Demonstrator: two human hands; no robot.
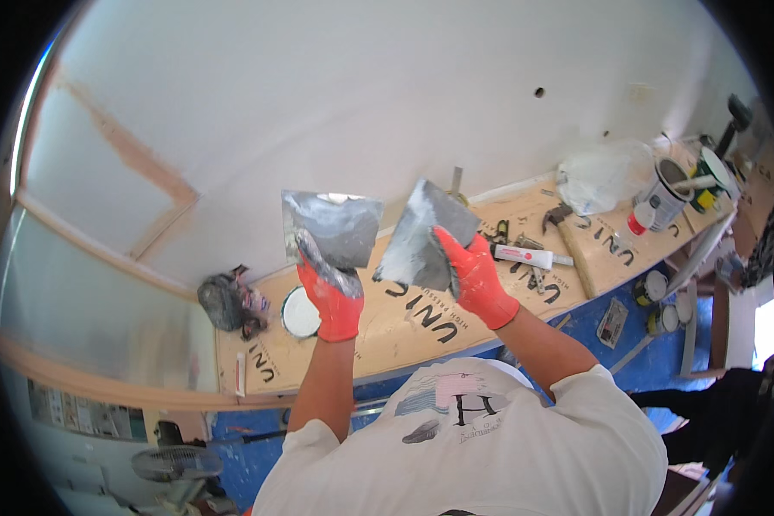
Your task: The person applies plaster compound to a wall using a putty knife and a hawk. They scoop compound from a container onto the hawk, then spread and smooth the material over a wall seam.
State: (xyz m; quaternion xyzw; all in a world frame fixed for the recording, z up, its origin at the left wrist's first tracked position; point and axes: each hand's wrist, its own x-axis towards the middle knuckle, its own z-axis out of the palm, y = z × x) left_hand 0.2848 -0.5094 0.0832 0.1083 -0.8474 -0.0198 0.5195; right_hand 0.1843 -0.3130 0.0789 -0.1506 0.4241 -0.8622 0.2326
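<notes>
- Left hand, in an orange glove smeared grey, up in front of the white wall, fingers wrapped tight round the handle of a wide metal blade.
- Left blade held flat-on, a streak of pale filler along its top edge, grey smears across the face.
- Right hand, also orange-gloved, fingers clamped on a second metal blade, tilted and angled toward the first.
- Two blades just beside each other, near edges close, touching or not impossible to tell.
- Both blades raised above the cardboard-covered tabletop running along the foot of the wall.
- On the tabletop below the left hand: a round white lid, and further left a dark crumpled rag.
- To the right of the right hand: a white tube lying flat, small tools scattered round it, a hammer beyond.
- Far right end: a clear plastic bag, a bucket with a stick in it, a red-capped bottle.
- Small tins lower down past the tabletop edge, blue sheeting on the floor.
- White T-shirt filling the bottom of the view.
</notes>
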